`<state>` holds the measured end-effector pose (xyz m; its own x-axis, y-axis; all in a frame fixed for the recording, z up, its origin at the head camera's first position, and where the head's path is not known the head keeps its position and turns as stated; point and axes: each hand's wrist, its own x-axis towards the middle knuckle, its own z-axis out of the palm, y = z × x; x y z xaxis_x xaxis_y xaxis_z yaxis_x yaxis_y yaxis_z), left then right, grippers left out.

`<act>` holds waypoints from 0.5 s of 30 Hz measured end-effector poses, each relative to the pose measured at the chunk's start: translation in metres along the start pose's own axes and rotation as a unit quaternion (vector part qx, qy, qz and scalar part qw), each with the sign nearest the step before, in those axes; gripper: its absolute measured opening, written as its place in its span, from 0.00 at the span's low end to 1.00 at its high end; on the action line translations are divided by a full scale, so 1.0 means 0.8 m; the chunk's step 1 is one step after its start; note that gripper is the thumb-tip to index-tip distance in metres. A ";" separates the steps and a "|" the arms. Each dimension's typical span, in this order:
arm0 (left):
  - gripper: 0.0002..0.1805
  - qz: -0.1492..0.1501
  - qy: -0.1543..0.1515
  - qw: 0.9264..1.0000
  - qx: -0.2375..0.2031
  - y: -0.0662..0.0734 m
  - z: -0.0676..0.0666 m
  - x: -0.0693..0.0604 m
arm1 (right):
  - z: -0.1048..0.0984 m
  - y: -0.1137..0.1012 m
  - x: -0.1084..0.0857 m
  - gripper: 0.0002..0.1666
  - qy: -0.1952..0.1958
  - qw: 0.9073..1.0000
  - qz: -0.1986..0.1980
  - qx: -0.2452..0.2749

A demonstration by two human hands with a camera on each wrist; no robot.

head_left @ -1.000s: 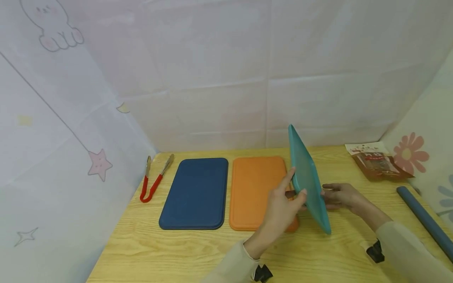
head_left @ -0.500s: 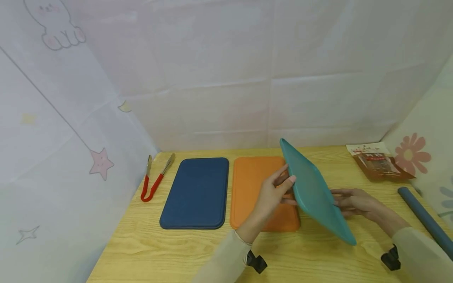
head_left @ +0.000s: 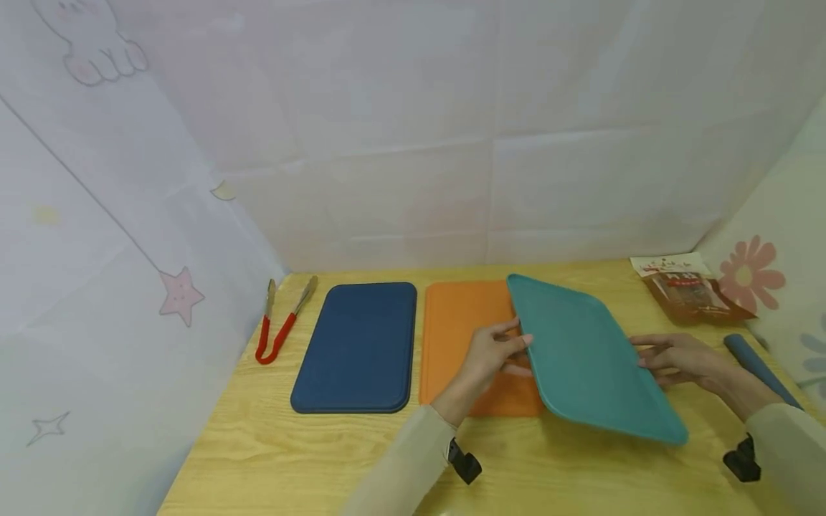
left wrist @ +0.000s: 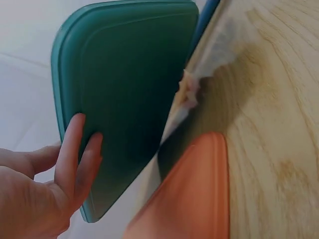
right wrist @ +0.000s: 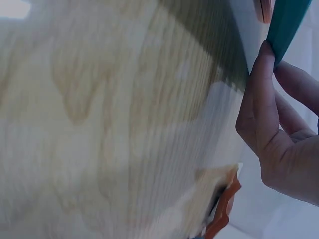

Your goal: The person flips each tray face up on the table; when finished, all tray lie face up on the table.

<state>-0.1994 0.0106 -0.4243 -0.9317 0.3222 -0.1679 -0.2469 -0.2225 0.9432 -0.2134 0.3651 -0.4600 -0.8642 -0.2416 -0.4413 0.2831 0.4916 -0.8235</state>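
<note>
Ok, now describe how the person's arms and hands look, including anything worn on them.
Both arms are in long, plain, pale beige sleeves, the left sleeve and right sleeve alike, ending near the wrists. A small, blocky black device shows by the left cuff, and a similar one by the right cuff. The left hand and right hand are ungloved.

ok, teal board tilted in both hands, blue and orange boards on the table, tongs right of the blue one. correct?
No, the tongs lie left of the blue board, per the head view. Rest stands: teal board tilted in left hand and right hand, blue board and orange board on the table.
</note>
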 end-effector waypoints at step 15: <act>0.25 -0.020 0.032 0.989 0.142 -0.028 0.027 0.057 | -0.055 -0.007 0.013 0.39 0.039 0.997 0.028 -0.067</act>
<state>-0.2307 0.0503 -0.4465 -0.9400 0.2637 -0.2162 -0.2079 0.0593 0.9763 -0.2426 0.3968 -0.4445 -0.8800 -0.1465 -0.4519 0.2784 0.6117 -0.7405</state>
